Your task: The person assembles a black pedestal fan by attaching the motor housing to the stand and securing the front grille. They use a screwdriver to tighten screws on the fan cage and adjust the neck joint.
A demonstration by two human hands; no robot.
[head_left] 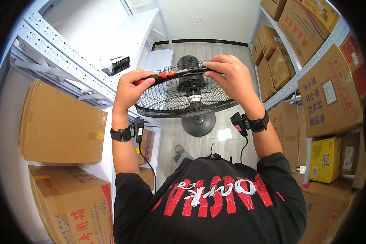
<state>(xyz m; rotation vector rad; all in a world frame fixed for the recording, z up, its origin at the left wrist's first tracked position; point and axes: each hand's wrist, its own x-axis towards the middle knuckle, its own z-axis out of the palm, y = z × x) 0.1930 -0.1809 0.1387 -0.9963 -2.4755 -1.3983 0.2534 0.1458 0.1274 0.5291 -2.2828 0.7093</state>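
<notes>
A black standing fan (pixel 198 124) is in front of me, its round wire grille (pixel 162 101) tipped so that I look down over its rim. My left hand (pixel 131 88) is closed round the red and black handle of a screwdriver (pixel 162 76). The shaft points right along the top of the rim, its tip close to the fingers of my right hand. At the rim's upper middle, my right hand (pixel 228 74) pinches the grille's edge between thumb and fingers. Whether those fingers also hold a small part is hidden. Behind the grille shows the black motor housing (pixel 188 62).
On the white shelf (pixel 134 30) at left lies a black bit set (pixel 120 64). Cardboard boxes (pixel 65 122) stand close by my left arm. More boxes (pixel 331 91) and a yellow box (pixel 325 160) fill the right-hand rack. Cables hang from both wrist straps.
</notes>
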